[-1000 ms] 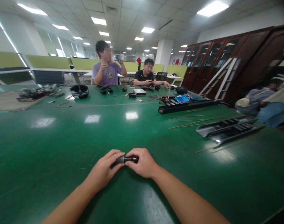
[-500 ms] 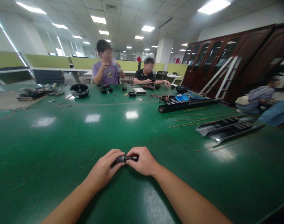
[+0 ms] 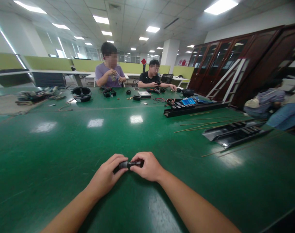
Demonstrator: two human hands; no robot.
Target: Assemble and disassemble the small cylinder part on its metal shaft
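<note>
Between my hands, just above or on the green table (image 3: 65,155), is a small dark cylindrical piece (image 3: 123,164) with a grey barrel and a thinner ringed shaft; I cannot make out its kind. My left hand (image 3: 108,176) closes around the barrel from the left, thumb below and fingers above. Thumb and fingers of my right hand (image 3: 147,166) pinch the thin right end. My palms and fingers hide part of both ends.
Black metal channels (image 3: 237,134) and thin brown rods (image 3: 193,127) lie on the right. Farther back are a black headset (image 3: 81,94), small black boxes (image 3: 137,97) and tangled parts (image 3: 38,95). Two people sit across the table; a stepladder (image 3: 234,81) stands behind, at right.
My hands keep their hold on the cylindrical piece, with almost no movement. Across the table, the person in purple has lowered the clear bottle and one hand.
</note>
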